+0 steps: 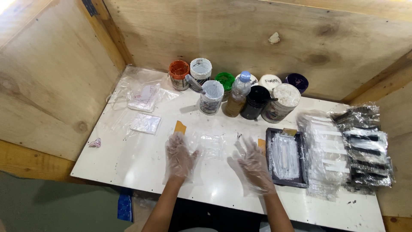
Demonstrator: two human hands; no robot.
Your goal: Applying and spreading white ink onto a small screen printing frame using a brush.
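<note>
Both my hands wear loose clear plastic gloves and hover over a white table (128, 163). My left hand (179, 158) is open, palm down, fingers spread, just below a small orange scraper (180, 127). My right hand (253, 165) is open too, fingers apart, beside a second orange scraper (261, 145). Between the hands lies a clear plastic sleeve (208, 144). Neither hand holds anything.
A black tray (286, 158) smeared with white paste sits right of my right hand. Piles of white strips in plastic (324, 148) and black strips (365, 144) lie further right. Several paint jars (211, 97) and a bottle (237, 94) line the back. Plywood walls enclose the table.
</note>
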